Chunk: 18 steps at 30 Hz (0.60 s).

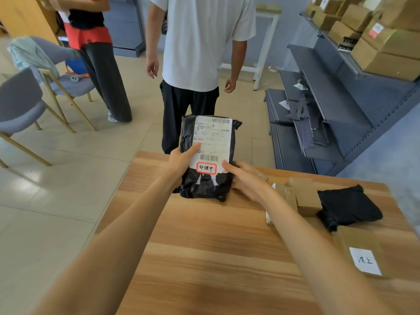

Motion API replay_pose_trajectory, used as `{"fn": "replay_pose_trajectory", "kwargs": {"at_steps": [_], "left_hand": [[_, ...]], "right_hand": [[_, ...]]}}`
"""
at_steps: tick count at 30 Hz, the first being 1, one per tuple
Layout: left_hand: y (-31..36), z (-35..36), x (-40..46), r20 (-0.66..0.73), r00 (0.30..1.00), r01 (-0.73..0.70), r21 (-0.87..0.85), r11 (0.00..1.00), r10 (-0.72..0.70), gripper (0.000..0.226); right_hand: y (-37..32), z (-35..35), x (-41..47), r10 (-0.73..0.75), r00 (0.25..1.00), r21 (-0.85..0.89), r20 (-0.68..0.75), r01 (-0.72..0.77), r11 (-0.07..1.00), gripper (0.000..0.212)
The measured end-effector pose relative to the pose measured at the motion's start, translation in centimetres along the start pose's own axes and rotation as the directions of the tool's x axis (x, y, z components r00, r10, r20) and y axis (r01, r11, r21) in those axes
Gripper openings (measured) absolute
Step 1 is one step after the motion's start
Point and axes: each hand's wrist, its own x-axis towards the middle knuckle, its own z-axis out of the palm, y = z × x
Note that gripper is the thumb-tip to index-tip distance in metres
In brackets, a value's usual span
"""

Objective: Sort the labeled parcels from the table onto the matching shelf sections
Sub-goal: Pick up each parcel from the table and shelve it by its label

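Note:
A black plastic parcel (205, 183) with a white shipping label and a red-framed handwritten sticker is raised above the far end of the wooden table (204, 246). My left hand (181, 161) grips its left edge, thumb lying on the label. My right hand (246, 180) holds the right edge, thumb on the front and fingers behind. Other parcels lie on the table's right side: small cardboard boxes (302, 196), a black bag (347, 208) and a box with a white handwritten label (363, 255). The grey shelf (341, 92) stands at the right, with cardboard boxes (386, 48) on an upper level.
A person in a white T-shirt (200, 42) stands just beyond the table's far end. Another person in red and black (91, 30) stands at the back left. Two grey chairs (22, 103) stand on the tiled floor at the left. Loose shelf parts (302, 114) lie on the lower shelves.

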Motion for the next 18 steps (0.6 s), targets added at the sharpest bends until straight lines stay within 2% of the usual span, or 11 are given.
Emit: {"fn": "replay_pose_trajectory", "kwargs": {"at_steps": [1,3,5,7,9,11,13,14,16,18], "left_hand": [[0.2,0.0,0.1,-0.005,1.0,-0.006,0.002,1.0,0.006,0.027],[0.6,0.1,0.4,-0.015,1.0,-0.014,0.011,1.0,0.015,0.022],[1.0,0.3,0.7,-0.031,0.999,-0.014,0.018,1.0,0.014,0.019],[1.1,0.8,1.1,-0.042,0.999,-0.009,0.028,1.0,0.01,0.018],[1.1,1.4,1.5,-0.044,0.999,-0.005,0.043,0.999,0.007,0.023],[0.9,2.3,1.7,-0.035,0.999,0.007,0.067,0.998,-0.004,0.028],[0.7,3.4,2.0,-0.017,1.0,0.023,0.077,0.997,-0.022,0.03],[0.7,4.0,2.0,-0.005,0.999,0.036,0.077,0.996,-0.035,0.03],[0.8,5.2,2.1,0.021,0.998,0.058,0.073,0.996,-0.06,0.034],[1.0,6.4,2.2,0.053,0.996,0.072,0.074,0.995,-0.076,0.037]], "right_hand": [[-0.5,-0.7,0.0,-0.034,0.999,-0.08,-0.027,0.031,0.996,0.042],[-1.6,-2.3,0.3,-0.116,0.986,-0.262,-0.118,0.082,0.962,0.054],[-2.7,-3.9,0.6,-0.207,0.962,-0.412,-0.179,0.118,0.903,0.063],[-3.4,-5.3,0.9,-0.305,0.931,-0.56,-0.199,0.147,0.815,0.063],[-3.7,-6.5,1.0,-0.406,0.894,-0.77,-0.191,0.119,0.626,0.061],[-3.8,-7.4,0.8,-0.48,0.866,-0.924,-0.141,0.059,0.378,0.059],[-3.6,-8.3,0.7,-0.542,0.835,-0.984,-0.093,0.005,0.177,0.058],[-3.5,-8.8,0.6,-0.566,0.82,-0.994,-0.079,-0.02,0.11,0.057],[-3.1,-9.9,0.3,-0.581,0.808,-0.995,-0.095,-0.085,0.046,0.058],[-2.5,-11.0,-0.3,-0.568,0.808,-0.986,-0.155,-0.165,0.034,0.058]]}}
